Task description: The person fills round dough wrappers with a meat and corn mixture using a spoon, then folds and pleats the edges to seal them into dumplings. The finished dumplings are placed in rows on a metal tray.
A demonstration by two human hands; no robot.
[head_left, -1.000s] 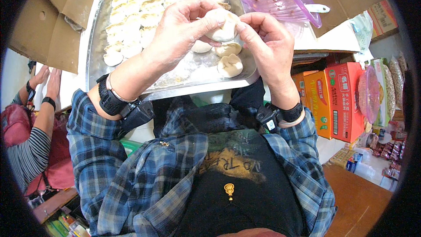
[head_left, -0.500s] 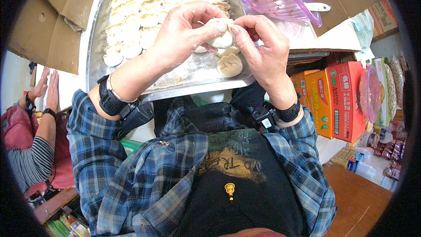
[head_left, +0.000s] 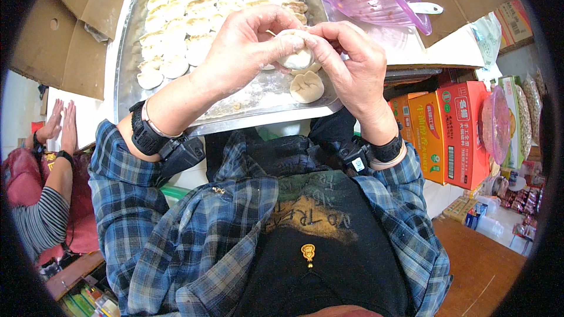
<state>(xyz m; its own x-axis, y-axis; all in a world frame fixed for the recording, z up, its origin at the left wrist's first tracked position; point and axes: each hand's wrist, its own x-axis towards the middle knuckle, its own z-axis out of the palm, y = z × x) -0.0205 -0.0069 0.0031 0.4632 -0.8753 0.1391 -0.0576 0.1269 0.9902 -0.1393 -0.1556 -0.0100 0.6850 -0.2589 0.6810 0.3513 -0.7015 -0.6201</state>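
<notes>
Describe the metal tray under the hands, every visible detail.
The tray looks like silvery metal, broad and shallow, with a shiny raised rim and a rounded near-right corner. It lies roughly flat; the picture's upper edge cuts off its far end. Close-set rows of pale dumplings cover much of it, and a creased dumpling rests by the near-right corner. Its near part shows bare, streaked whitish metal. The left hand and right hand hide some of it.

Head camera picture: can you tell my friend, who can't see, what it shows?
A person's left hand and right hand pinch a pale dumpling over a metal tray holding rows of dumplings. A purple bowl is at upper right; another person's hands show at far left.
</notes>
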